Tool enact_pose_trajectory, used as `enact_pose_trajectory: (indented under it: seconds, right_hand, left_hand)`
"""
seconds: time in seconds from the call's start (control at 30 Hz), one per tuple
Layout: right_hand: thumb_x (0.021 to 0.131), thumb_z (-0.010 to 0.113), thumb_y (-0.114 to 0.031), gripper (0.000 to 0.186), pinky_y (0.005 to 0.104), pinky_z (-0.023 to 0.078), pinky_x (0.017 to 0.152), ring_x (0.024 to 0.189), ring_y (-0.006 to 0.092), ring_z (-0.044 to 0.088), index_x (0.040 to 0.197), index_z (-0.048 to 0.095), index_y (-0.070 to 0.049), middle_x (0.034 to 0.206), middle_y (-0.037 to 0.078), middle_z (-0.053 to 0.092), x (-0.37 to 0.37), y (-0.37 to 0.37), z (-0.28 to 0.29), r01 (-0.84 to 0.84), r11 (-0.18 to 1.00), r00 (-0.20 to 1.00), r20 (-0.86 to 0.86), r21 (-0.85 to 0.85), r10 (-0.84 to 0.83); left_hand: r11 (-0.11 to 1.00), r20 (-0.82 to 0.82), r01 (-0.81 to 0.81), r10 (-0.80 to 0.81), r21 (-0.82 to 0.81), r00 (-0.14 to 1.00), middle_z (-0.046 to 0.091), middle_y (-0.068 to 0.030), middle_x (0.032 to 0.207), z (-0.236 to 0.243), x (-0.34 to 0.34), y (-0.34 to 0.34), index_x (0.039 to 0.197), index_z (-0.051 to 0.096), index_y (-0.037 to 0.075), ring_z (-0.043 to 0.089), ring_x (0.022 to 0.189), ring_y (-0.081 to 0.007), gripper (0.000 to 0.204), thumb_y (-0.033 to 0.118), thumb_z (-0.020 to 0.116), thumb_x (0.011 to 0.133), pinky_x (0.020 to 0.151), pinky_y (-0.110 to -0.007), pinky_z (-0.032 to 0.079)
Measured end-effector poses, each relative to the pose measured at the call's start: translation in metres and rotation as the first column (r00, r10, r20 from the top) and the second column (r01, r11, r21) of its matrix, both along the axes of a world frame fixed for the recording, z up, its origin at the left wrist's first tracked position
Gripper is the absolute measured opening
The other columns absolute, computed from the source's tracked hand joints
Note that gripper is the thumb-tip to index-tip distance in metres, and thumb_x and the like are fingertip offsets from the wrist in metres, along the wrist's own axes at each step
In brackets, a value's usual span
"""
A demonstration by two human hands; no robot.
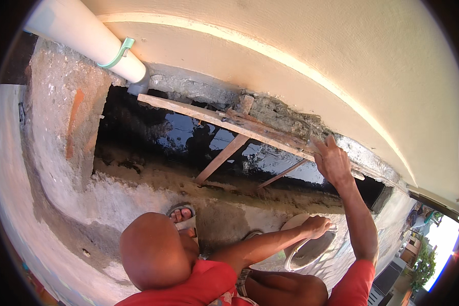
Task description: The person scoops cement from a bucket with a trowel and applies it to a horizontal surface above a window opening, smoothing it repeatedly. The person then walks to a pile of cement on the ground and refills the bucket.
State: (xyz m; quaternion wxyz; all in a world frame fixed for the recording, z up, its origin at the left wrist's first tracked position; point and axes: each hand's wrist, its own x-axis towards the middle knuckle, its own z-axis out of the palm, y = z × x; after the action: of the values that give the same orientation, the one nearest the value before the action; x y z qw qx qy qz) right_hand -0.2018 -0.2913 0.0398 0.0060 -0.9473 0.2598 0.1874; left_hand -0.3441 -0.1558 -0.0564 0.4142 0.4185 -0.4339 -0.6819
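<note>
My left hand (317, 227) is closed at the edge of a pale bucket (289, 265), which holds grey material. It looks to be gripping the rim. Farther out, my right hand (333, 159) has its fingers bent against the broken concrete ledge at the foot of the wall. What lies under those fingers, a greyish patch or tool, cannot be made out. Beside them runs a long wooden board (183, 108), set along the ledge over an open pit of dark water (188, 135). Wooden struts (222, 159) brace the board from the pit's near side.
A white pipe (99, 38) with a green clamp (119, 53) comes down into the pit's far left corner. The cream wall (311, 46) rises beyond the ledge. My sandaled foot (182, 215) is close to the pit's near edge. Rough concrete (56, 112) surrounds the left side.
</note>
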Motion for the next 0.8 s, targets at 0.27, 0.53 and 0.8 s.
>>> enact_pose_trajectory:
  seconds: [0.27,0.53,0.8]
  right_hand:
    - [0.081,0.071,-0.009,0.048,0.0478,0.056,0.063,0.074,0.0369,0.066,0.127,0.059,-0.016,0.098,0.016,0.054,-0.011,0.007,0.024,0.02,0.992,0.998,0.064,0.124,-0.028]
    - [0.082,0.07,-0.01,0.045,0.0476,0.056,0.065,0.076,0.0364,0.066,0.126,0.062,-0.015,0.096,0.014,0.054,-0.011,0.01,0.035,0.065,0.992,0.99,0.115,0.112,-0.078]
    - [0.083,0.069,-0.011,0.047,0.0474,0.056,0.064,0.073,0.0381,0.066,0.129,0.059,-0.016,0.097,0.018,0.053,-0.012,0.001,0.032,0.045,0.993,0.989,0.132,0.108,-0.059]
  left_hand:
    - [0.996,-0.01,-0.084,0.083,-0.024,0.996,0.068,-0.0252,0.09,-0.004,-0.009,0.004,0.093,0.064,0.001,0.065,0.09,-0.0432,0.039,0.036,0.046,0.1,0.081,-0.053,0.049]
    - [0.991,-0.053,-0.132,0.13,-0.021,0.99,0.067,-0.0259,0.098,-0.004,-0.008,0.007,0.107,0.062,0.002,0.064,0.095,-0.0426,0.034,0.03,0.045,0.1,0.082,-0.051,0.048]
    - [0.986,-0.153,-0.06,0.036,-0.154,0.988,0.062,-0.0296,0.113,0.001,-0.011,-0.003,0.12,0.056,-0.003,0.06,0.107,-0.0434,0.029,0.011,0.045,0.098,0.09,-0.049,0.046]
